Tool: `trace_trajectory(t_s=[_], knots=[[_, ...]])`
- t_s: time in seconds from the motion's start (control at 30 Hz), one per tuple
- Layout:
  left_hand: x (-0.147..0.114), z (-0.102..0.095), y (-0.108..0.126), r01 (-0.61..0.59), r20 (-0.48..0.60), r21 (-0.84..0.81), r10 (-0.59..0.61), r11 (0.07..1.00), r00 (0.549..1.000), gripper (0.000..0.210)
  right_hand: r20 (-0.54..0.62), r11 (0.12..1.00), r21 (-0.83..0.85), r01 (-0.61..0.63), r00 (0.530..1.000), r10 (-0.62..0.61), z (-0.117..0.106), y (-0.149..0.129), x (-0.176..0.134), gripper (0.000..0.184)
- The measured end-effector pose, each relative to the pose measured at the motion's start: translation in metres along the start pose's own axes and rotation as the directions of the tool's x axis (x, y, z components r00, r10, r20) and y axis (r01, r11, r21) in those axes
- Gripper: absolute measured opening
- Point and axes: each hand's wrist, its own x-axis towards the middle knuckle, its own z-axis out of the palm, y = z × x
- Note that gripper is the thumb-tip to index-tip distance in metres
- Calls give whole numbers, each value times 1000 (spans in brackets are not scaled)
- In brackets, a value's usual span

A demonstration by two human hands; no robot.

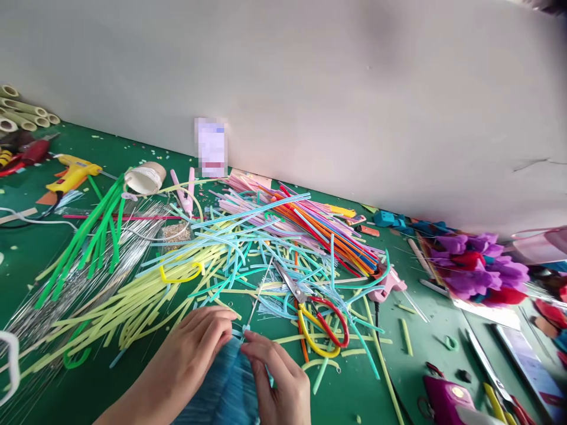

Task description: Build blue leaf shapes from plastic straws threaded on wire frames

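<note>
My left hand (199,342) is closed at the bottom centre, its fingertips curled on a small light-blue strip (237,334). Facing it, my right hand (277,375) pinches the same strip near its end between thumb and forefinger. A thin metal wire (259,295) rises from that pinch towards the pile behind. Blue ribbed fabric (228,389) shows between and below the hands; whether it is clothing I cannot tell. Just beyond the right hand lie scissors (305,300) with red and yellow handles, blades slightly apart. The fingertips partly hide the strip.
Light-blue, yellow-green and pink strips (186,295) are heaped ahead, with metal wires (146,236) and green stems (88,236) leftward. A yellow glue gun (73,174) lies far left, a pink glue gun (386,286) right. Purple flowers (482,268) and a phone (527,366) lie farther right.
</note>
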Motion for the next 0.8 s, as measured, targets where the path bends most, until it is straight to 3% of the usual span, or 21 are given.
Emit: trace_trajectory(t_s=[0.23,0.37,0.5,0.57,0.7,0.8], knots=[[-5,7,2,59,-65,49,-56,997,996,15,-29,984,30,-175,984,176,5,10,-6,25],[-5,6,3,63,-67,-15,-64,998,996,11,18,997,-5,-80,997,80,1,10,-3,25],[-3,1,5,126,30,-117,-123,985,992,5,99,998,-38,52,994,-48,-8,8,4,27],[-1,-1,5,134,49,-154,-128,979,991,7,77,997,-62,40,996,-35,-10,9,5,28],[4,-2,-2,53,-37,-219,-63,974,997,14,70,999,-45,-19,997,22,-7,11,5,29],[6,-2,-6,38,-41,-254,-50,966,998,19,30,999,-2,-45,999,45,-2,12,2,31]])
